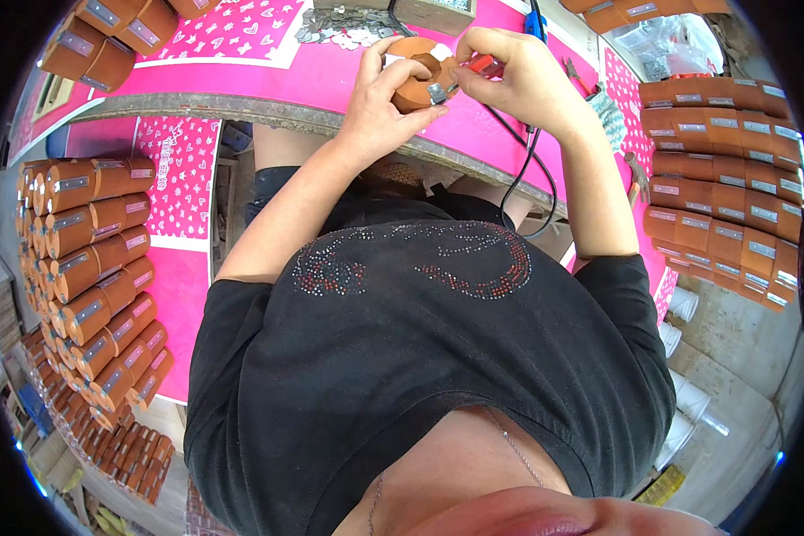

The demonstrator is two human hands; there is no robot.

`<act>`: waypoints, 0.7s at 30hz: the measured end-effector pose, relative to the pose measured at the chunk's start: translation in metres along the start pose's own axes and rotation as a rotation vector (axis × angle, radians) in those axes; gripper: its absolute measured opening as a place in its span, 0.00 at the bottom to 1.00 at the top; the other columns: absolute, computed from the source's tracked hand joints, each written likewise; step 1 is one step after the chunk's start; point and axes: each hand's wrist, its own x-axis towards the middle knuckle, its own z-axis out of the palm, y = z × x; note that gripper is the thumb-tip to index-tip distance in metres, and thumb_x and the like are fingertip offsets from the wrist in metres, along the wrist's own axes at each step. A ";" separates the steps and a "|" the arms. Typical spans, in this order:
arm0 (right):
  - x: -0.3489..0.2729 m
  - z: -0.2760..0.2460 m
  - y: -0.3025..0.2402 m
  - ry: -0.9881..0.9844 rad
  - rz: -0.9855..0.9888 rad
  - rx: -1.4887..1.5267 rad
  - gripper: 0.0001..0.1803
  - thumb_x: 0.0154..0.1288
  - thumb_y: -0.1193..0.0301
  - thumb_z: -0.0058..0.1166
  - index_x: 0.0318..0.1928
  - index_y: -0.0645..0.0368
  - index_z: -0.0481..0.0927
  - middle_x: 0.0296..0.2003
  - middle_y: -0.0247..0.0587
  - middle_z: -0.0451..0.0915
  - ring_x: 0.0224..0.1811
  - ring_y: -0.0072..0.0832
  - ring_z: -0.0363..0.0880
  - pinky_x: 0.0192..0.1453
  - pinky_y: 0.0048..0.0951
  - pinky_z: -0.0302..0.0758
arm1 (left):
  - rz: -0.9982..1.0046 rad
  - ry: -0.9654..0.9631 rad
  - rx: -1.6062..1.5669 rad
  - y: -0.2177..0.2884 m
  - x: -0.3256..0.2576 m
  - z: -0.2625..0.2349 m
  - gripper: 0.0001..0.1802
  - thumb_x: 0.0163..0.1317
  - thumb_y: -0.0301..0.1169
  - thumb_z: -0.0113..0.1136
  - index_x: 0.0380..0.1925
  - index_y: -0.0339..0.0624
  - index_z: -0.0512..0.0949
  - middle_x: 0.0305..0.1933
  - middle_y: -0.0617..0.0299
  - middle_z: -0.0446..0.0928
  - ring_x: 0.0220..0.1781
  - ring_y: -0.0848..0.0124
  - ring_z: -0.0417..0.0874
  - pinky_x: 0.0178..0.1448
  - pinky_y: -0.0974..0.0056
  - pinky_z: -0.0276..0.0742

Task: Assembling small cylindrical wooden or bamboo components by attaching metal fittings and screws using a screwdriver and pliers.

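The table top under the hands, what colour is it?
Bright pink table top, best seen in the head view.

Near the top centre, the left hand (380, 107) and right hand (518, 80) grip a brown cylinder (417, 76) over the pink tabletop (268, 80). Stacked brown cylinders (89, 259) fill the left edge.

A: What is held above the pink bench (268, 76)?

B: A terracotta-brown, round, ring-shaped piece (417, 73) with a small silvery metal plate (437, 92) on its near face.

A: Its pose?

B: Tilted, lifted clear of the bench, gripped between the left hand (382, 103) and right hand (514, 76).

A: And the contact?

B: Fingers of both hands close round it; the plate sits by the right thumb.
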 end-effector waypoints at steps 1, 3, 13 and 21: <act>-0.001 0.001 0.001 -0.002 0.003 -0.002 0.07 0.56 0.74 0.57 0.32 0.62 0.73 0.25 0.42 0.78 0.28 0.29 0.80 0.34 0.25 0.74 | -0.001 0.000 -0.004 0.000 0.000 0.000 0.24 0.37 0.33 0.74 0.37 0.48 0.75 0.58 0.47 0.58 0.60 0.50 0.65 0.60 0.54 0.66; -0.002 0.003 0.002 0.008 0.109 0.070 0.07 0.58 0.73 0.57 0.32 0.63 0.73 0.26 0.43 0.78 0.28 0.27 0.80 0.33 0.25 0.75 | -0.005 -0.002 -0.011 0.001 0.000 0.001 0.24 0.38 0.34 0.73 0.38 0.48 0.75 0.59 0.47 0.58 0.61 0.50 0.63 0.61 0.54 0.65; -0.004 0.012 0.002 0.030 0.140 0.039 0.08 0.60 0.72 0.56 0.32 0.64 0.71 0.24 0.42 0.78 0.29 0.25 0.81 0.31 0.24 0.75 | 0.069 0.045 0.100 0.002 0.000 0.000 0.24 0.39 0.36 0.73 0.39 0.47 0.76 0.60 0.47 0.57 0.62 0.50 0.61 0.62 0.53 0.63; -0.003 0.010 0.001 0.039 0.145 0.051 0.08 0.60 0.73 0.56 0.32 0.63 0.72 0.24 0.42 0.79 0.30 0.26 0.83 0.32 0.24 0.76 | 0.093 0.063 0.122 0.006 0.000 -0.001 0.25 0.38 0.35 0.73 0.39 0.47 0.76 0.60 0.47 0.57 0.61 0.49 0.62 0.60 0.53 0.64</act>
